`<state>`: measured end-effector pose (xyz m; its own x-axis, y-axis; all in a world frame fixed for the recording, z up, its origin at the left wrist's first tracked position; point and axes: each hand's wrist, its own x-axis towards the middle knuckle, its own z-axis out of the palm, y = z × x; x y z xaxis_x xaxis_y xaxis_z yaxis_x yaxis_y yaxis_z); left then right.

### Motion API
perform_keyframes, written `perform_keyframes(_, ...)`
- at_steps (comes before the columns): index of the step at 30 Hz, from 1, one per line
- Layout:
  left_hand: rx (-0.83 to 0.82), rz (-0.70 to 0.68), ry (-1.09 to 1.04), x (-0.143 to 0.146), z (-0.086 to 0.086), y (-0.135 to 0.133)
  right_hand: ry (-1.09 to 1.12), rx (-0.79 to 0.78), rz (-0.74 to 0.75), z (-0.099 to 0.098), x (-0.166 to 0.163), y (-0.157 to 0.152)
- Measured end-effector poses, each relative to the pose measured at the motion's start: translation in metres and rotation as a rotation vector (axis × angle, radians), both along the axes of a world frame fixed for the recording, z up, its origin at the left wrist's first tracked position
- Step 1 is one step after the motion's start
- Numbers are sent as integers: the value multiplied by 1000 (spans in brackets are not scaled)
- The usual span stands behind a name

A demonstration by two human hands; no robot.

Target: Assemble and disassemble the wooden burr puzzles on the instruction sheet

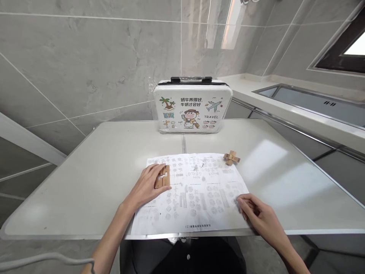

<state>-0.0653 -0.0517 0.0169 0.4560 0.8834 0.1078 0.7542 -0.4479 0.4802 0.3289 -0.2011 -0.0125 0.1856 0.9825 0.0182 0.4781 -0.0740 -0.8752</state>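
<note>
A printed instruction sheet (pixel 199 190) full of small diagrams lies flat on the white table (pixel 94 171). My left hand (pixel 148 184) rests on the sheet's left part, its fingers closed around a few short wooden blocks (pixel 163 177) lying side by side. At the sheet's lower right corner my right hand (pixel 258 215) lies with the fingers curled loosely and the fingertips touching the paper; nothing shows in it. An assembled wooden cross-shaped puzzle (pixel 231 157) sits at the sheet's upper right corner, apart from both hands.
A small white carry case (pixel 192 110) with cartoon travel pictures and a black handle stands upright at the table's far edge against the tiled wall. A counter with a sink (pixel 313 101) runs along the right. A grey cable (pixel 48 260) crosses the lower left.
</note>
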Motion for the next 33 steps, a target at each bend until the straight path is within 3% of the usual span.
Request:
perform_keyframes(7,171,-50,60,9,0,-1,-53,-20,7,-6,2,0)
perform_keyframes(11,173,-87,85,20,-1,-1,-68,-22,-2,-5,0,0)
perform_keyframes(20,95,-341,-52,101,-2,-35,-119,-10,20,-2,0,1)
perform_keyframes(23,114,-387,-68,116,-2,-42,-175,-21,72,5,-1,1)
perform_keyframes(27,87,-387,-74,102,0,-43,-245,-39,220,18,-10,2)
perform_keyframes(33,-48,-236,-81,63,1,-47,-397,25,496,21,-39,17)
